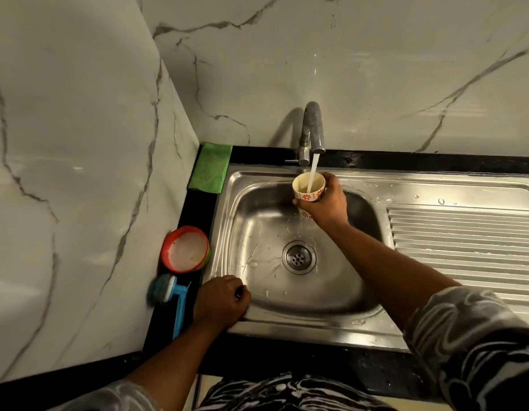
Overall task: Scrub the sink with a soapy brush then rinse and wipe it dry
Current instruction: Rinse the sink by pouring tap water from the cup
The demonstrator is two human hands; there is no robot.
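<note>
A steel sink [257,298] with a round drain [299,258] lies below me, its basin wet. Water runs from the tap [312,129] into a cream cup with red flowers [308,188], which my right hand [325,203] grips under the stream. Fingers curled and holding nothing, my left hand [220,302] rests on the sink's front left rim. A blue-handled brush [171,295] lies on the black counter just left of that hand. A folded green cloth [211,167] sits at the back left corner.
A red-rimmed bowl of whitish liquid [186,249] stands on the counter strip between the sink and the left marble wall. The ribbed drainboard [465,250] extends to the right, with water drops near its top. Marble wall closes the back.
</note>
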